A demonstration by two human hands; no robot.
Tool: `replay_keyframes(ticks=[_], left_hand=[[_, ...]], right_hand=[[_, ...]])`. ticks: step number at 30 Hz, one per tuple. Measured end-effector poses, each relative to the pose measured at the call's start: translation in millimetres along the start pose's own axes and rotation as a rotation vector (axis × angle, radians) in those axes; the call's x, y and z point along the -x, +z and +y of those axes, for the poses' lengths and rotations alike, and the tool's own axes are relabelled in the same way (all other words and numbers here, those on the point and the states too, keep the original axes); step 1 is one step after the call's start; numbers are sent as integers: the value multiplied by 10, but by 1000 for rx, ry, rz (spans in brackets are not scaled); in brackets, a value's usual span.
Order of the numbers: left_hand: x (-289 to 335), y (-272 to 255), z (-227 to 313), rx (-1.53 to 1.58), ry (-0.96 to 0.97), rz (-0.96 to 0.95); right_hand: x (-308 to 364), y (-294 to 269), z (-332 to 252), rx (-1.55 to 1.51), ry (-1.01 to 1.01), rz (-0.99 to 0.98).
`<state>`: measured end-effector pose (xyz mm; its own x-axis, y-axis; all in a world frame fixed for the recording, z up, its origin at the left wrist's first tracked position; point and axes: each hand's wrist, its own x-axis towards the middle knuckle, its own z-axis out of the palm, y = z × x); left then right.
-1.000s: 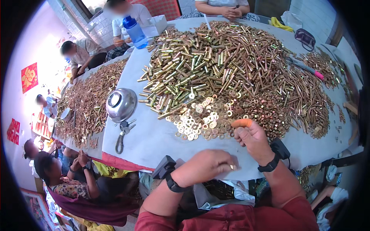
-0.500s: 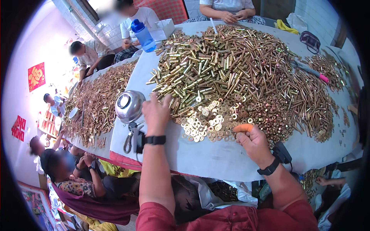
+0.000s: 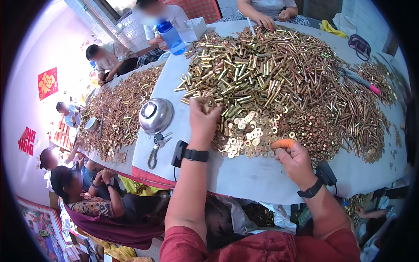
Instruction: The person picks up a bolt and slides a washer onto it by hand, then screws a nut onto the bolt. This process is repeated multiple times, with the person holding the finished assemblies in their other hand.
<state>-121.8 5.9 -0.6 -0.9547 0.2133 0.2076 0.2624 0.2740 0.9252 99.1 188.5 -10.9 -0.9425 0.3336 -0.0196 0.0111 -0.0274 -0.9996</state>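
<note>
My left hand (image 3: pixel 203 124) is at the left edge of a heap of brass-coloured metal tubes (image 3: pixel 244 74), its fingers curled down among them. Whatever it grips is hidden behind the fingers. An orange finger cover (image 3: pixel 283 143) sits on the index finger of my right hand (image 3: pixel 297 163). Thumb and index finger are drawn together there, over the near edge of the flat washers (image 3: pixel 248 131); anything between them is too small to make out. Small hex nuts (image 3: pixel 321 135) lie in a pile beyond and to the right of that hand.
Left of my left hand are an upturned steel bowl (image 3: pixel 157 116) and keys (image 3: pixel 161 139) with a strap. A blue bottle (image 3: pixel 172 39) stands at the back left. A pink-tipped tool (image 3: pixel 362 82) lies at the right. Another person's hands (image 3: pixel 266 21) reach the heap's far edge.
My left hand has shifted right along the heap's edge, and its spread fingers have curled in. My right hand keeps its pinch beside the washers. The far person's hand now reaches onto the heap.
</note>
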Motion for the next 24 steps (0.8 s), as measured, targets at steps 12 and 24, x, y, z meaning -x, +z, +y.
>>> replay_keyframes(ticks=[12, 24], left_hand=[[54, -530, 14, 472, -207, 197], [603, -285, 307, 1238, -564, -30]], right_hand=[[-1, 35, -39, -18, -33, -27], [9, 34, -66, 144, -123, -3]])
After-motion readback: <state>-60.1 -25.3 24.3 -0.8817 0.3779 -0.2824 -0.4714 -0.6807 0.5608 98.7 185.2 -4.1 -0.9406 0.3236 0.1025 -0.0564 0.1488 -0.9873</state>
